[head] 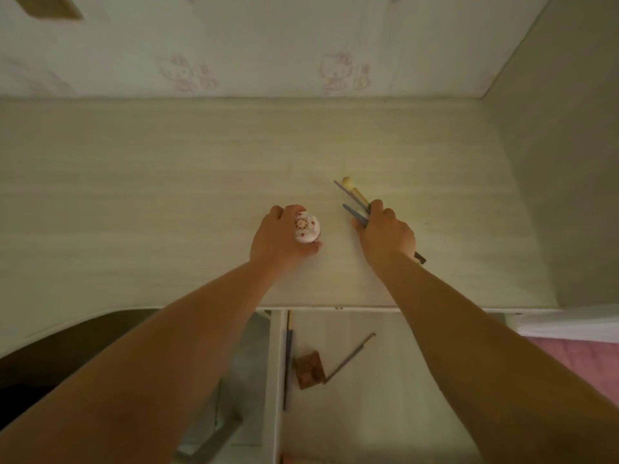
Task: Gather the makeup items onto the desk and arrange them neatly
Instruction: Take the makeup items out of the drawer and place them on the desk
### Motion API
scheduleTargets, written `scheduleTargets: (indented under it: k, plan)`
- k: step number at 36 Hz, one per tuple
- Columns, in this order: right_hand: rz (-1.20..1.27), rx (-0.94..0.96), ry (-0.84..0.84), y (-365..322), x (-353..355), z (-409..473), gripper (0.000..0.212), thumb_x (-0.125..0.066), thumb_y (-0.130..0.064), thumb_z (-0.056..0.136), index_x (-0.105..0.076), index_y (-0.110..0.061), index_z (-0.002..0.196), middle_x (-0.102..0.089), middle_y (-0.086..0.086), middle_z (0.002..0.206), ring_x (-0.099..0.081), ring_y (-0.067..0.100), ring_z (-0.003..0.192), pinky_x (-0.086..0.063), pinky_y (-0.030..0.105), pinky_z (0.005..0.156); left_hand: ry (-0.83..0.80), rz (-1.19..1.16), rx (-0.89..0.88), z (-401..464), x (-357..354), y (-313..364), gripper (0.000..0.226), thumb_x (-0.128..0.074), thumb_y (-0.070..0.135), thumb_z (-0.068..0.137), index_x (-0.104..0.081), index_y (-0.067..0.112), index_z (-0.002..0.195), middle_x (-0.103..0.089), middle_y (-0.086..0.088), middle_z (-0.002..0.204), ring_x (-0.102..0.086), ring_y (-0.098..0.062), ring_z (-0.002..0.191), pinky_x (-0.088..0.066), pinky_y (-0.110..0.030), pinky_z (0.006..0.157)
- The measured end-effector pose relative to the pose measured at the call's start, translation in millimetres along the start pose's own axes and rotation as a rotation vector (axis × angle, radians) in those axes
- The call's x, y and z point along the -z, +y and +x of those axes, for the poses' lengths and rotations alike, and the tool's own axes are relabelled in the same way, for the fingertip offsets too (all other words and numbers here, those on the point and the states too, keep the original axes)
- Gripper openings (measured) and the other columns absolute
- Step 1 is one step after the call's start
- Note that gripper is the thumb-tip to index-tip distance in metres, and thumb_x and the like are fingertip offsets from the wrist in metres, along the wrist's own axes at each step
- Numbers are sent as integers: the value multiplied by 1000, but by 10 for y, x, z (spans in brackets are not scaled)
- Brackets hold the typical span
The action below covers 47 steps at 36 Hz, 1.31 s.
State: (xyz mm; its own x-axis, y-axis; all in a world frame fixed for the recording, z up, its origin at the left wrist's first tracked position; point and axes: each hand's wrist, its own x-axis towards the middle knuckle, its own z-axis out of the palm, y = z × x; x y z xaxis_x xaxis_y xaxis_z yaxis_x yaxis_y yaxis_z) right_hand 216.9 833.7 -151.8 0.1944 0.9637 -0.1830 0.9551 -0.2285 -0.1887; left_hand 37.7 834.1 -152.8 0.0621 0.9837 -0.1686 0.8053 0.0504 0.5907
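The wall (268, 45) at twelve o'clock is pale paper printed with faint pink cartoon cats, and a plain grey-green side panel (562, 162) closes the room in at two o'clock. Below the wall lies the bench (134, 195), a broad top of light wood grain that fills the middle of the view. At six o'clock an open drawer (385, 396) of the same pale wood sits under the bench's front edge; a pink bed cover (582, 363) shows at four o'clock and a dark rounded shape (67, 346) at eight o'clock.

Inside the drawer lie a small brown compact (310, 370), a thin grey stick (350, 358) slanted beside it, and a long grey pencil (288, 370) along the left wall.

Near the bench's centre, the left hand (278, 239) has its fingers curled round a small white jar (306, 227) with a red flower pattern, which sits on the bench. Just at its three o'clock, the right hand (385, 236) clamps a bundle of makeup brushes (355, 199): grey-blue handles and one cream one fan out toward eleven o'clock, a dark end pokes out behind the wrist.
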Motion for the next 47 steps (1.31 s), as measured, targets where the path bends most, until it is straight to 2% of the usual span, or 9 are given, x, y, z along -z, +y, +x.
scheduleTargets:
  k: [6, 11, 17, 25, 29, 34, 40, 44, 47]
  plan:
    - [-160, 3, 63, -47, -178, 190, 51, -29, -55, 94, -33, -17, 127, -44, 10, 112, -57, 29, 84, -35, 33, 56, 91, 77, -96, 249, -96, -74, 73, -74, 40, 68, -44, 26, 133, -48, -3, 124, -42, -26, 115, -39, -35, 90]
    - [-242, 23, 159, -57, -254, 237, 56, -24, -53, 94, -28, -20, 138, -39, 12, 121, -41, 31, 101, -36, 39, 78, 138, 56, -121, 391, -119, -129, 74, -73, 39, 69, -42, 26, 135, -47, -2, 127, -42, -25, 117, -41, -38, 91]
    - [-181, 9, 55, -48, -266, 298, 66, -17, -53, 94, -6, -18, 149, -16, 8, 153, -16, 32, 138, -19, 47, 113, 203, 27, -168, 388, -176, -204, 72, -72, 40, 69, -45, 24, 134, -52, -3, 123, -46, -27, 113, -39, -39, 87]
    - [-128, -60, -68, -68, -176, 380, 82, -23, -61, 90, 11, -15, 148, 6, 7, 158, 3, 27, 145, -8, 50, 116, 118, -84, -117, 340, -95, -142, 93, -79, 34, 64, -31, 24, 143, -39, -2, 138, -38, -22, 125, -35, -38, 99]
    - [-75, 48, 52, -63, -115, 227, 81, -33, -58, 90, 2, -16, 149, -7, 8, 158, -8, 26, 145, -8, 47, 117, 175, -2, -163, 162, -20, -93, 90, -77, 31, 66, -31, 20, 143, -34, -6, 142, -33, -26, 129, -34, -38, 101]
    - [56, 293, 263, -52, -118, -294, 54, -52, -31, 84, -46, -7, 132, -46, 16, 136, -41, 34, 126, -32, 45, 106, 386, 67, -434, -368, -48, -76, 52, -63, 17, 71, -51, 12, 121, -53, -14, 121, -49, -32, 108, -41, -38, 88]
    - [227, 542, 510, 195, -374, -1147, 25, -50, -12, 77, -66, -7, 95, -62, 14, 95, -45, 26, 88, -34, 33, 71, 202, 57, -560, -1217, -291, -216, 28, -59, 9, 70, -61, 10, 98, -60, -12, 98, -59, -25, 84, -46, -29, 70]
    - [233, 640, 371, 482, -667, -1598, 20, -52, -9, 74, -68, -9, 86, -62, 10, 85, -49, 27, 76, -34, 32, 65, -76, 140, -508, -1771, -528, -352, 22, -69, 4, 73, -66, 13, 93, -63, -5, 94, -60, -18, 60, -42, -19, 50]
    - [153, 648, 125, 673, -925, -1758, 21, -57, -9, 72, -68, -11, 89, -63, 7, 86, -57, 30, 75, -42, 32, 64, -391, 298, -346, -2105, -784, -435, 25, -56, 21, 88, -59, 20, 112, -58, 2, 115, -63, -17, 82, -44, -23, 61]
